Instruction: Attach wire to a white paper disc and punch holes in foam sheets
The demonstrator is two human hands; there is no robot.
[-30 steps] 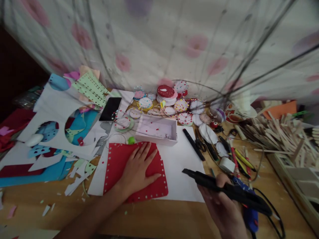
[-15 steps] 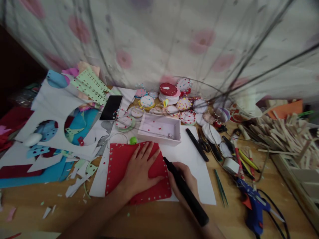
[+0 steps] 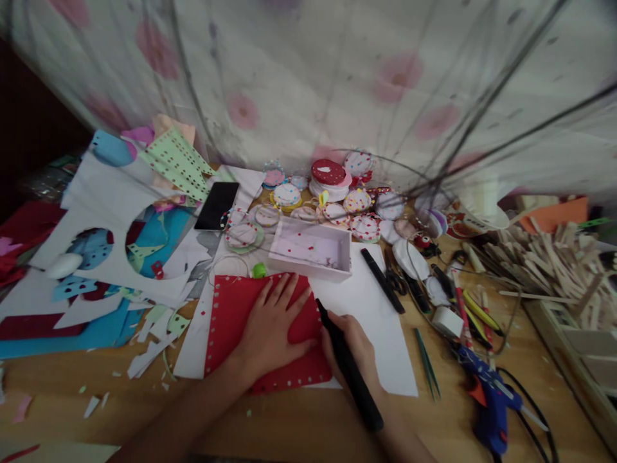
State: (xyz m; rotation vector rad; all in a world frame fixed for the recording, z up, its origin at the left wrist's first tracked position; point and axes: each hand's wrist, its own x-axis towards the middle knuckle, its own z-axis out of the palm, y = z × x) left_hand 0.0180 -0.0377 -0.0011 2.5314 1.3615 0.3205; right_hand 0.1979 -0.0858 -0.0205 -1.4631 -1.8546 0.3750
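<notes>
My left hand [image 3: 276, 325] lies flat, fingers spread, on a red sheet [image 3: 231, 321] with pale dots or holes along its edges. In my right hand [image 3: 354, 350] is a thick black pen-shaped tool [image 3: 349, 370], held slanted. Its narrow tip is at the sheet's upper right edge; whether it touches I cannot tell. Beneath the red sheet is a white paper [image 3: 390, 347]. Just beyond stands a small open white box [image 3: 311, 254] with a few tiny red bits inside, and a green object [image 3: 259, 270] sits beside it.
To the right lie another black pen-shaped item [image 3: 383, 281], scissors [image 3: 395, 273], tweezers [image 3: 427, 364], a blue glue gun [image 3: 494, 402] and many wooden sticks [image 3: 540, 260]. Paper scraps [image 3: 154, 354] and a phone [image 3: 216, 206] are at left. Decorated round pieces [image 3: 365, 227] line the back.
The black tool and my right hand have turned slightly, the tool's back end swinging left and up. The tip has risen a little along the edge. My left hand stays put on the sheet.
</notes>
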